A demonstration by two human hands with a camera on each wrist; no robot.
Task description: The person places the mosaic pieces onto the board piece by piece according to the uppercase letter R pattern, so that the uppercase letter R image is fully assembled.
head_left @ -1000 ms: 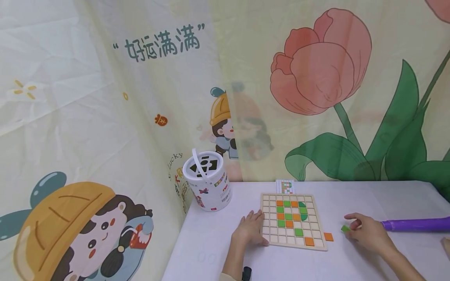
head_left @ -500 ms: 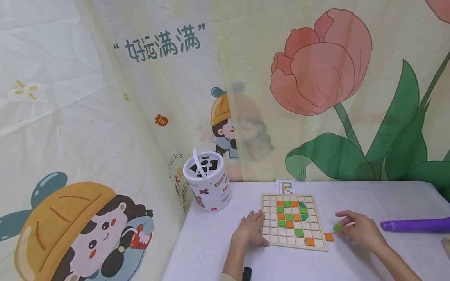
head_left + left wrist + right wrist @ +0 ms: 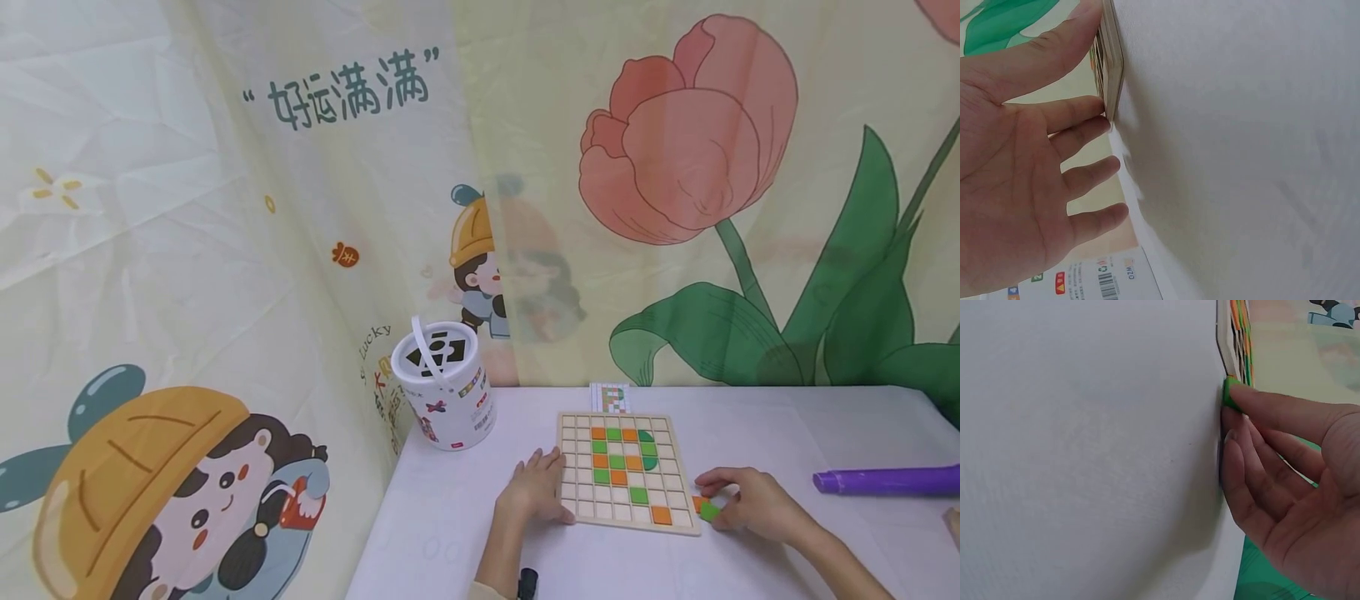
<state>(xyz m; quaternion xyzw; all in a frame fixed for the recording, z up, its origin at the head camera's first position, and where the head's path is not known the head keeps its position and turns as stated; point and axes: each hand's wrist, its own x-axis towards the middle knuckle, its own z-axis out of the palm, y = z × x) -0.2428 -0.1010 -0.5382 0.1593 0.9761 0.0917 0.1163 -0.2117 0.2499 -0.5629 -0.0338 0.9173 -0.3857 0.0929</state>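
A wooden grid board point(image 3: 585, 507) lies on the table, with orange and green tiles set in some of its cells. My left hand point(image 3: 529, 490) rests at the board's left edge, fingers spread and fairly straight; in the left wrist view the thumb point(image 3: 1063, 47) and a fingertip touch its side. Right of the board, my right hand point(image 3: 765, 504) pinches a green tile point(image 3: 709, 511) between thumb and fingers. That tile overlaps a loose orange tile point(image 3: 697, 502) lying by the board's right edge, which is partly hidden. In the right wrist view the green tile point(image 3: 1230, 392) shows at the fingertips.
A small pattern card point(image 3: 611, 398) lies behind the board. A white bucket point(image 3: 450, 408) with a shape-cut lid and handle stands at the back left. A purple tube-like object point(image 3: 885, 481) lies on the right. A printed curtain point(image 3: 540, 250) hangs behind the table.
My right hand has moved left and slightly nearer with the green tile, from beside the purple object to the loose orange tile. The left hand stays at the board's edge.
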